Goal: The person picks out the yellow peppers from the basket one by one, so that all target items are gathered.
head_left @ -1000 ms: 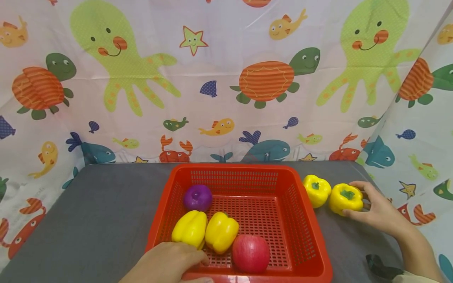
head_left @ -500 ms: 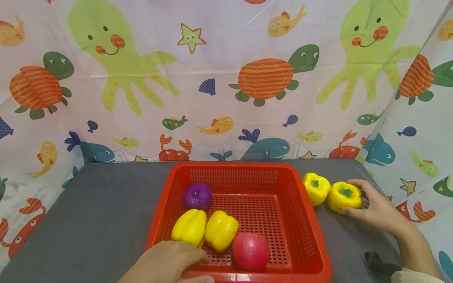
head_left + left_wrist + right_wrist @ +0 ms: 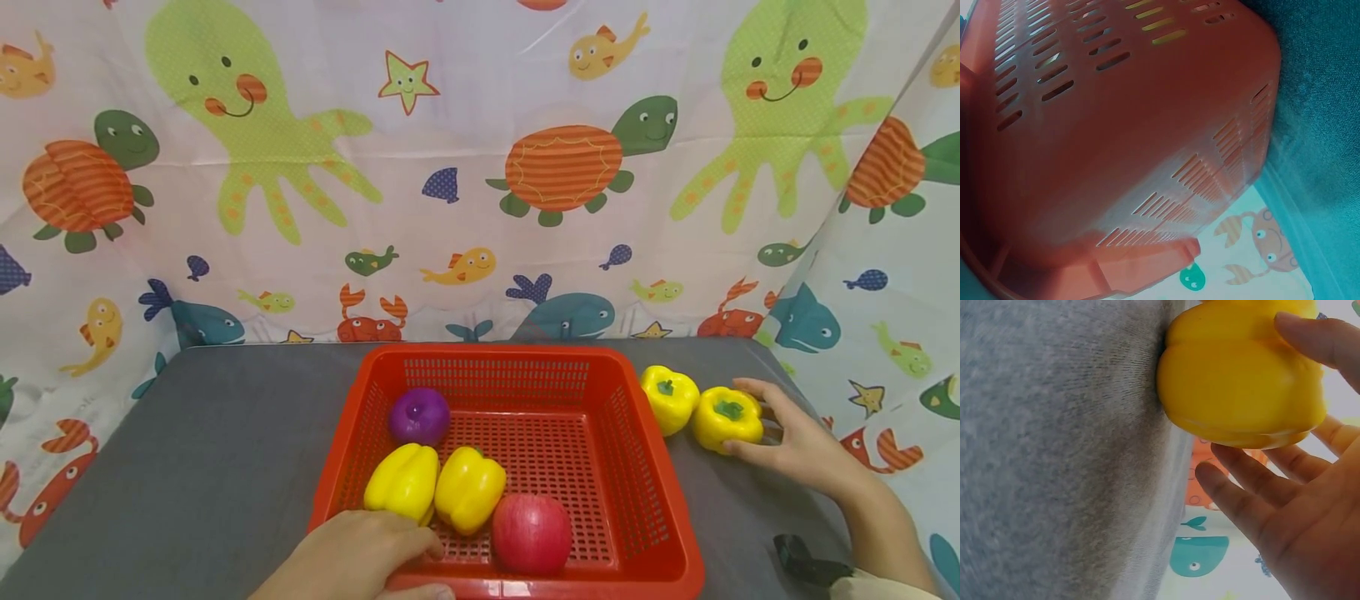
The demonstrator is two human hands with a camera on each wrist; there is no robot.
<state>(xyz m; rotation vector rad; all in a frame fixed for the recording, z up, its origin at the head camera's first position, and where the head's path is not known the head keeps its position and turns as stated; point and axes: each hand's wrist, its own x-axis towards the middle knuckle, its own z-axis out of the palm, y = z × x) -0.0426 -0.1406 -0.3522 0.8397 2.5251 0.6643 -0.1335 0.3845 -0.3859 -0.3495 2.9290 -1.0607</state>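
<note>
In the head view a red plastic basket [image 3: 648, 454] stands on the grey table, with my left hand [image 3: 356, 550] gripping its near left rim. The left wrist view shows the basket's slotted outer wall [image 3: 1104, 144]. Right of the basket, my right hand [image 3: 795, 437] holds a yellow bell pepper [image 3: 727, 419] between thumb and fingers. That pepper [image 3: 1241, 381] sits on the tabletop in the right wrist view, the thumb [image 3: 1310, 337] on its side and the other fingers behind. A second yellow bell pepper [image 3: 670, 400] stands upright between it and the basket.
Inside the basket lie a purple onion-like vegetable [image 3: 419, 417], two yellow bell peppers [image 3: 470, 492] and a red apple [image 3: 531, 533]. The grey tabletop [image 3: 217, 450] extends to the left. A curtain with sea animals [image 3: 450, 217] hangs behind. A black device [image 3: 810, 562] is by the right wrist.
My right hand and the yellow bell pepper it holds have shifted slightly left, toward the other pepper. The left hand stays at the basket rim.
</note>
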